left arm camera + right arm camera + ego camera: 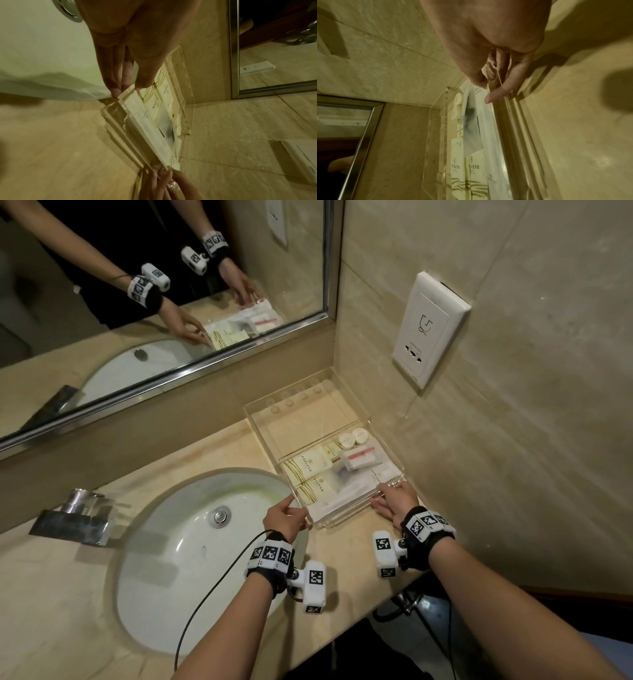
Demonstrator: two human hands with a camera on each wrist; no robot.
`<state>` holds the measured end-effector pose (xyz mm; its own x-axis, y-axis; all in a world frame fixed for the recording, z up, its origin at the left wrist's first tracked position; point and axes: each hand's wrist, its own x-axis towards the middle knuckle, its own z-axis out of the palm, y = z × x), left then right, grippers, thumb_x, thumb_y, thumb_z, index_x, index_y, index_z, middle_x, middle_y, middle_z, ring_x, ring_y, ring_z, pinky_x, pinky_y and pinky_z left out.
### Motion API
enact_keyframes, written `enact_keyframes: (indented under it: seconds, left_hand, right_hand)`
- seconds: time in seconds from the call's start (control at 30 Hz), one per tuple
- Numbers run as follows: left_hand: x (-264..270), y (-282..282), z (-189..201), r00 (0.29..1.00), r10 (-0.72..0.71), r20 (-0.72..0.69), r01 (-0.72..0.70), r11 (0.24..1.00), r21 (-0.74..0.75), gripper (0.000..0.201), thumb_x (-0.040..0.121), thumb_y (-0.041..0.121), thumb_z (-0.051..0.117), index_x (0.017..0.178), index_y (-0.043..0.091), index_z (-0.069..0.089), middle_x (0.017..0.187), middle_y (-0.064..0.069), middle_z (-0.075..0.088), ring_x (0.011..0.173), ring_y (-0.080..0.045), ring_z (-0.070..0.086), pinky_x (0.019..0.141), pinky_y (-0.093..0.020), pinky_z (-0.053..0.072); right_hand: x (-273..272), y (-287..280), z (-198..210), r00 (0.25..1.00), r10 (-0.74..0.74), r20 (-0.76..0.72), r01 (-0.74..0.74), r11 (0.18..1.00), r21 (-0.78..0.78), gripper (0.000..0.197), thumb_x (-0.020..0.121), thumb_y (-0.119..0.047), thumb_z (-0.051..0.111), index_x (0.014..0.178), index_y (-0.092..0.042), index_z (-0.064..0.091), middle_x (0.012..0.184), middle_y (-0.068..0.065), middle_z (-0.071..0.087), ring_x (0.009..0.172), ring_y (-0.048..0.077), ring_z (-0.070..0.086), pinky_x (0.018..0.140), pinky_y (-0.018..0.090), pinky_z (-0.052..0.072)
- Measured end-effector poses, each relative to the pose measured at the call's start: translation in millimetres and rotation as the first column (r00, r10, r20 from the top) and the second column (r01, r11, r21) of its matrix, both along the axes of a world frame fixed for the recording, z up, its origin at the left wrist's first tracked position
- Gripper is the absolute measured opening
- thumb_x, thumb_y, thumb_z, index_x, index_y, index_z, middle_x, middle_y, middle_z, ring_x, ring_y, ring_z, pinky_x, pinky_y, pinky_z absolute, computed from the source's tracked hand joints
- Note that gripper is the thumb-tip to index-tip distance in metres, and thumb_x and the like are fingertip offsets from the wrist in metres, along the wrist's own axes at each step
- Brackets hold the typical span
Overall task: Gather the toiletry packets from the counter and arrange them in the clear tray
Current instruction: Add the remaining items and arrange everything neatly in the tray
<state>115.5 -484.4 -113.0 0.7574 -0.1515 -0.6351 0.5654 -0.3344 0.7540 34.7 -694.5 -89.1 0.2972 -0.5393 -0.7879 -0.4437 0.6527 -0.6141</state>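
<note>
Nearest the person, the left hand (282, 517) pinches the near left corner of the clear tray (346, 517), thumb inside the rim and fingers (118, 89) against the outer wall, as the left wrist view shows. The right hand (394, 501) pinches the near right corner the same way, thumb over the rim and fingers (498, 94) along the outside. The tray sits on the beige desk (219, 446), in the corner beside the white sink (171, 559) and close to the tiled wall. Inside it lie the toiletry packets (313, 470): cream sachets with gold stripes on the left, long white packets along the near wall, a small white box (361, 458) with a red band, and behind it two round caps (352, 437). Beyond the tray's bare far section are the mirror (171, 285) and a wall socket (428, 332).
</note>
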Motion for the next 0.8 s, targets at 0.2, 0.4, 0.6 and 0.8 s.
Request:
enact_keyframes:
  seconds: [0.2, 0.4, 0.6, 0.8]
  left_hand:
    - [17.1, -2.5, -6.7, 1.0, 0.002, -0.009, -0.002, 1.0, 0.011, 0.061, 0.075, 0.003, 0.07, 0.133, 0.013, 0.056, 0.07, -0.007, 0.071, 0.068, -0.021, 0.068, 0.084, -0.043, 0.059]
    - [36.8, -7.8, -5.0, 0.998, 0.065, -0.008, -0.065, 0.998, -0.008, 0.059, 0.079, 0.004, 0.069, 0.135, 0.013, 0.053, 0.079, -0.011, 0.071, 0.07, -0.024, 0.066, 0.083, -0.044, 0.059]
    - [51.5, -7.4, -6.4, 0.973, 0.202, -0.11, -0.215, 0.968, -0.125, 0.04, 0.088, 0.006, 0.064, 0.126, -0.003, 0.055, 0.107, -0.025, 0.065, 0.07, -0.029, 0.067, 0.071, -0.038, 0.062]
    - [39.3, -13.1, 3.6, 0.897, 0.242, -0.37, -0.353, 0.896, -0.269, 0.031, 0.097, 0.016, 0.053, 0.111, -0.012, 0.05, 0.107, -0.027, 0.062, 0.099, -0.041, 0.066, 0.087, -0.04, 0.057]
  right_hand:
    - [14.4, 2.0, 10.4, 1.0, 0.001, 0.021, -0.001, 1.0, 0.005, 0.026, 0.092, 0.002, 0.057, 0.107, -0.016, 0.045, 0.127, 0.027, 0.059, 0.104, 0.032, 0.063, 0.043, 0.023, 0.056]
    - [37.0, -3.0, 7.4, 0.999, 0.004, 0.037, -0.005, 1.0, 0.011, 0.033, 0.092, 0.003, 0.058, 0.122, -0.007, 0.049, 0.127, 0.027, 0.059, 0.115, 0.038, 0.062, 0.044, 0.025, 0.056]
    - [68.2, -5.3, 6.9, 0.988, 0.084, 0.127, -0.09, 0.995, 0.043, 0.042, 0.097, -0.006, 0.052, 0.135, 0.01, 0.043, 0.134, 0.028, 0.054, 0.106, 0.032, 0.064, 0.076, 0.029, 0.057]
    - [80.5, -6.0, 1.1, 0.986, 0.104, 0.129, -0.106, 0.994, 0.01, 0.008, 0.092, -0.014, 0.062, 0.092, -0.006, 0.064, 0.114, 0.013, 0.063, 0.087, 0.021, 0.067, 0.084, 0.027, 0.058]
